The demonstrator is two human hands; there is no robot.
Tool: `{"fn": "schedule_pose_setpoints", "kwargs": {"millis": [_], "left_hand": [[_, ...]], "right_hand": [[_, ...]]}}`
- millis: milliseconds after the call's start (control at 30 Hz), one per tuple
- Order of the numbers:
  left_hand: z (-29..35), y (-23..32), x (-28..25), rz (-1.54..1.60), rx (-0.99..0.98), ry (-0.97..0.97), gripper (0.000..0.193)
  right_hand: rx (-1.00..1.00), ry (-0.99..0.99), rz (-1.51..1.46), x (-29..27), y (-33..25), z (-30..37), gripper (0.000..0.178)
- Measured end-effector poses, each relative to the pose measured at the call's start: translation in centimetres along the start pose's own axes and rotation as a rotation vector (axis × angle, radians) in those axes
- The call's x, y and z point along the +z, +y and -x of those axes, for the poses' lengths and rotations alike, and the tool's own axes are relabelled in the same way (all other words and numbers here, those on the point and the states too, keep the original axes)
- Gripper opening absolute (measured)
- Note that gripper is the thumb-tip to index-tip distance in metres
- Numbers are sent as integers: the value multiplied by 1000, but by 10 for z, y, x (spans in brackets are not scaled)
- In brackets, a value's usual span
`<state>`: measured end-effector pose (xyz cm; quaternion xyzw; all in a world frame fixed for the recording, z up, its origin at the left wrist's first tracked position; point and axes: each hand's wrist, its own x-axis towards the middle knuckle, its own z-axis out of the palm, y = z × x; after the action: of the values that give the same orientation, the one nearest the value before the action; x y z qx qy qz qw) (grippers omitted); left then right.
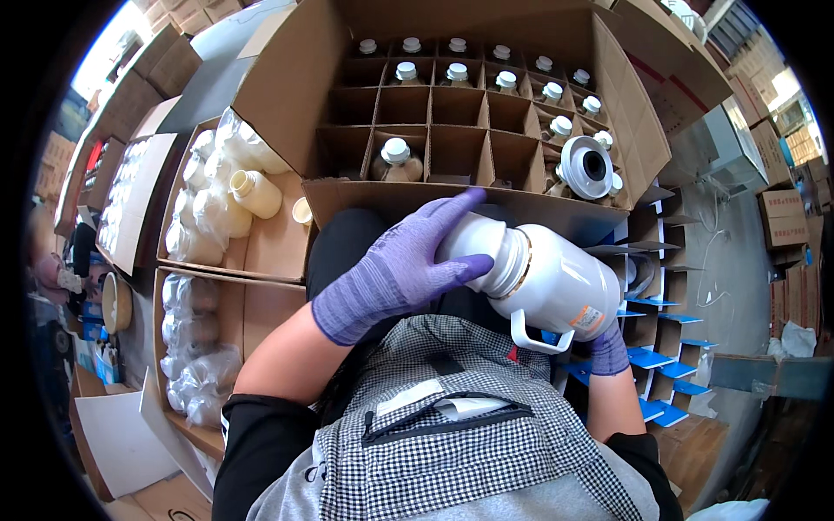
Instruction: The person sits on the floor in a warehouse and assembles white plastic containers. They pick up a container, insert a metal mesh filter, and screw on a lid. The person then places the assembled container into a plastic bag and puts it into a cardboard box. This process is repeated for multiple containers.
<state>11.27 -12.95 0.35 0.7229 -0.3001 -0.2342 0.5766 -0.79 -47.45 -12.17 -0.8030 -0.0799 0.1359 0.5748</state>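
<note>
Holding white jug (563,276) | left hand (421,253) curled round neck end | right hand (610,349) behind base, can't tell grip

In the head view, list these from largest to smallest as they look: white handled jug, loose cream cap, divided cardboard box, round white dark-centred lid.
1. Divided cardboard box
2. White handled jug
3. Round white dark-centred lid
4. Loose cream cap
</note>
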Motion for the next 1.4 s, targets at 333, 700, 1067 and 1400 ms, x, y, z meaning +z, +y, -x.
{"fn": "schedule_pose_setpoints", "kwargs": {"millis": [333,700,1067,1400], "left_hand": [[26,13,7,-131,-132,-114,95],[39,-7,1,-326,315,-118,74],[67,-58,-35,111,99,572,66],[101,-78,-56,268,-157,619,69]], "right_hand": [[13,-30,105,-9,29,15,66],[15,-56,164,-4,-6,8,51],[-329,-579,565,-15,-195,-136,20],[481,648,1361,-106,-66,-198,71]]}}
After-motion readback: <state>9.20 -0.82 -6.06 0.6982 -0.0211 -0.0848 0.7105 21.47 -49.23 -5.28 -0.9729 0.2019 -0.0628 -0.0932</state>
